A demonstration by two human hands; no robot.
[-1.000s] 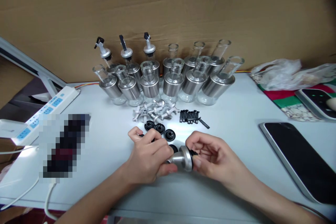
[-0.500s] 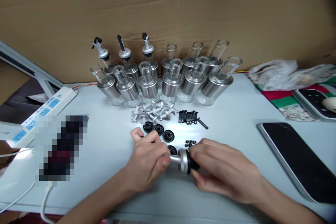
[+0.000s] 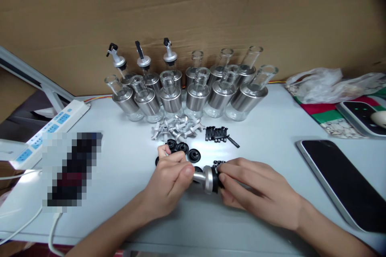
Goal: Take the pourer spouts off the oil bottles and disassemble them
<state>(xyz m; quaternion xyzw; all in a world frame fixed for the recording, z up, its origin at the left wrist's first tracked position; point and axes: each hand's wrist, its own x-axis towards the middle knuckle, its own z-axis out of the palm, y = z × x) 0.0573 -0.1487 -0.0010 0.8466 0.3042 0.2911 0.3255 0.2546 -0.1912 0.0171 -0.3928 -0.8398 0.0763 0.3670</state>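
Between my two hands is a silver pourer spout with a black stopper at its right end, held sideways above the table. My left hand is closed round the thin spout end. With fingers and thumb, my right hand pinches the black stopper, hiding part of it. Black round stoppers lie just beyond my left hand, one partly covered by it. Small black rings sit beside my right fingertips. Farther back are a pile of silver spouts and a cluster of black flip caps.
Two rows of glass bottles with steel bands stand at the back; three carry pourers. On the left are a power strip and a blurred-out phone. A dark-screened device lies right, near a plastic bag.
My left thumb has shifted up along the spout, and my right fingers have changed their grip on the stopper. The pourer has moved slightly left and up.
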